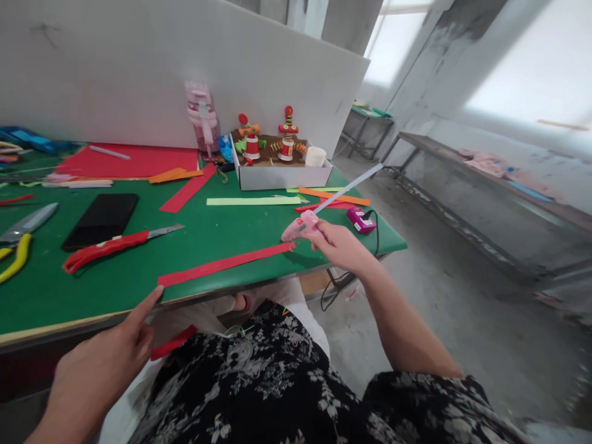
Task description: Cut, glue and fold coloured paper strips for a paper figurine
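My right hand (340, 245) grips a pink glue gun (301, 227) with a long white glue stick poking out of its back. The gun's nozzle sits at the right end of a long red paper strip (224, 264) lying along the front of the green table (222, 225). My left hand (108, 357) reaches up from below the table edge. Its index finger is stretched out and touches the strip's left end, while the other fingers are curled. Another red strip piece (173, 343) lies on my lap beneath it.
A red-handled knife (111, 244), a black phone (100, 220), scissors and yellow pliers (16, 259) lie at left. Behind stand a red sheet (129, 161), loose paper strips, a pink bottle (202, 118), and a white box (277, 176) with craft figures. A pink charger (361, 219) sits near the right corner.
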{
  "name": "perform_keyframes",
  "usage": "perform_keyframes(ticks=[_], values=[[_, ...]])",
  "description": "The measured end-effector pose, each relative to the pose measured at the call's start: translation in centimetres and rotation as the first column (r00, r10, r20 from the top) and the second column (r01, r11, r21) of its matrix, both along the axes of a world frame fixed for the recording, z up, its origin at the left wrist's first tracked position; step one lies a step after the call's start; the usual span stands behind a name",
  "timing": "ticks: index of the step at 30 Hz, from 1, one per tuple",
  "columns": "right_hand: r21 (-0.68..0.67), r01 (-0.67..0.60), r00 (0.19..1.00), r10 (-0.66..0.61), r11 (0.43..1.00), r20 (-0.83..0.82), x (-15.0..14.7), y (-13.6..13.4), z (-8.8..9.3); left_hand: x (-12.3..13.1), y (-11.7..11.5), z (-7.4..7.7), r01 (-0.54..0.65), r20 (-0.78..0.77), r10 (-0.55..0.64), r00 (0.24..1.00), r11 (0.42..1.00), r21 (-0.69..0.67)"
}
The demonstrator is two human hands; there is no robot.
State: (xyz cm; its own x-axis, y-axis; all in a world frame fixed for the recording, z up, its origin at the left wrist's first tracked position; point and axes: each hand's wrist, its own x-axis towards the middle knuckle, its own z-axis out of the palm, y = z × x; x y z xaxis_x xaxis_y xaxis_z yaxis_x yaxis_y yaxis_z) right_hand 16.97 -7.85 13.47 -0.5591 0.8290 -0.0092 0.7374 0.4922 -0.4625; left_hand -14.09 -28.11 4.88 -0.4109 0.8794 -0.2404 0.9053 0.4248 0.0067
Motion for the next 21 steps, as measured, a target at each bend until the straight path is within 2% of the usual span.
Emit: perform_keyframes(ticks=[3,8,16,21], values=[[-0.021,-0.051,0.996,0.052,0.998,0.071,-1.6,-0.9,-0.1,-0.1,-0.1,0.1,0.052,-0.100,-0.055,0.993,0.998,-0.032],[-0.004,-0.050,0.976,0.050,0.999,0.212,-3.5,-1.0,-0.4,0.2,0.2,0.5,0.025,-0.091,-0.034,0.995,0.995,-0.095],[0.053,-0.069,0.971,0.055,0.996,0.232,-2.4,0.1,-0.8,0.2,0.0,0.6,0.038,-0.097,-0.047,0.994,0.996,-0.084],[0.094,-0.064,0.966,0.038,0.993,0.257,-1.9,0.3,-0.9,1.1,0.5,1.9,-0.013,-0.085,-0.002,0.996,0.983,-0.181]])
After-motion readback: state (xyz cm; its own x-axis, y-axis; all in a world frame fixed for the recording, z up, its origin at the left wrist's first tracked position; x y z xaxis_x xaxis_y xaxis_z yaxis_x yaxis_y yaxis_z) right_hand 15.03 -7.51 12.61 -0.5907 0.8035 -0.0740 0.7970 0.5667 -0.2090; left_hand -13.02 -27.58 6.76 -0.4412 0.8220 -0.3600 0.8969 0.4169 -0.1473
